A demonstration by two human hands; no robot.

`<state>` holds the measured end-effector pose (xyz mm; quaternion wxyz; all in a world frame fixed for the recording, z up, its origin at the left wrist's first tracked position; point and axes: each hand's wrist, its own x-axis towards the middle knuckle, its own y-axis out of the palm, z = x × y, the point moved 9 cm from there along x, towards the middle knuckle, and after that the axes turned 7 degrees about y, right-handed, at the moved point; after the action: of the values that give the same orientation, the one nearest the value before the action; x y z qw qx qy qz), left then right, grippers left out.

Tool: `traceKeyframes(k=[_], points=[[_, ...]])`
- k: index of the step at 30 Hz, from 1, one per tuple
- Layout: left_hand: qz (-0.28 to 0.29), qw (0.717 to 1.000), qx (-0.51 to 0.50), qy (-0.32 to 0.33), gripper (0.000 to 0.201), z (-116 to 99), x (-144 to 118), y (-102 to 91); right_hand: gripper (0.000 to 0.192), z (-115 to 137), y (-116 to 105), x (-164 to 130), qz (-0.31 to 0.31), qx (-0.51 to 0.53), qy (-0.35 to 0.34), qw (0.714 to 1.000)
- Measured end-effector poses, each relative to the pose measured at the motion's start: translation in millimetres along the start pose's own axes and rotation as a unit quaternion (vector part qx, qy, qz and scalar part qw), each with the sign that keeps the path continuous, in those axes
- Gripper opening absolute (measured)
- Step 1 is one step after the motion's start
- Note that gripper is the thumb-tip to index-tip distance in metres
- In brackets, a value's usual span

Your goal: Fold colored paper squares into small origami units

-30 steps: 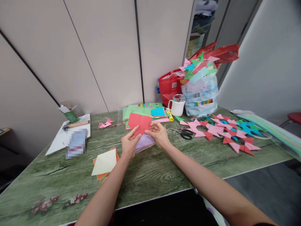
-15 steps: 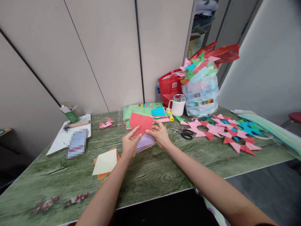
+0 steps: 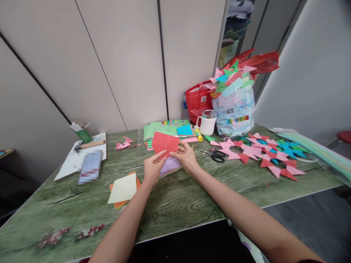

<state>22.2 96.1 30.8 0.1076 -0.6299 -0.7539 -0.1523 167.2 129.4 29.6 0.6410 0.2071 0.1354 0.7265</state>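
Between my two hands, above the table, is a sheet of red paper (image 3: 165,142) with its lower corners folded in and a crease down its middle. My left hand (image 3: 153,168) pinches its lower left edge. At the lower right edge, my right hand (image 3: 186,157) grips it between thumb and fingers. Below the hands lies a stack of purple paper (image 3: 169,166), partly hidden. A pile of cream and orange paper squares (image 3: 123,188) rests left of my left forearm. Black-handled scissors (image 3: 218,156) lie to the right of my right hand.
Folded pink, red and blue paper pieces (image 3: 252,150) spread over the table's right side. Behind stand a white mug (image 3: 207,125), a red bag (image 3: 196,104) and a plastic bag (image 3: 234,109) full of folded pieces. A hammer (image 3: 91,145) lies on a white board at left.
My left hand has shifted slightly along the paper's lower edge, and the red paper has moved a little to the right. Everything else stays in place.
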Motion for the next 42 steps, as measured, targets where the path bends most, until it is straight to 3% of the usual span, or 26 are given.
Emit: traceKeyframes(k=[6, 14, 19, 26, 32, 35, 38, 42], points=[[-0.009, 1.000, 0.017, -0.002, 0.039, 1.0, 1.1, -3.0, 0.058, -10.5, 4.5, -0.8, 0.026, -0.034, 0.073, 0.996], [0.020, 0.997, -0.046, -0.057, 0.046, 2.0, -1.5, 5.2, 0.045, -24.5, 6.3, -0.5, 0.097, 0.050, 0.204, 0.973], [0.024, 0.992, -0.099, -0.073, 0.046, 0.7, 0.4, 5.0, 0.030, -27.0, 6.5, 2.6, 0.145, 0.081, 0.234, 0.958], [0.035, 0.987, -0.120, -0.100, 0.047, 3.9, 1.0, 5.2, 0.032, -27.2, 7.0, 3.7, 0.161, 0.062, 0.227, 0.959], [0.102, 0.982, -0.060, -0.149, 0.042, 9.7, -2.6, 9.8, 0.037, -9.8, -14.5, 14.3, 0.048, 0.030, 0.142, 0.988], [0.123, 0.980, -0.051, -0.149, 0.040, 7.8, -2.4, 10.6, 0.037, -6.5, -18.2, 14.6, 0.040, -0.008, 0.126, 0.991], [0.088, 0.986, -0.069, -0.122, 0.039, 3.1, 3.8, 3.5, 0.027, -7.7, -13.5, 11.7, 0.064, -0.051, 0.129, 0.988], [-0.001, 0.990, -0.132, -0.053, 0.041, -6.1, 13.6, -9.5, 0.023, -8.8, -4.6, 7.5, 0.081, -0.066, 0.120, 0.987]])
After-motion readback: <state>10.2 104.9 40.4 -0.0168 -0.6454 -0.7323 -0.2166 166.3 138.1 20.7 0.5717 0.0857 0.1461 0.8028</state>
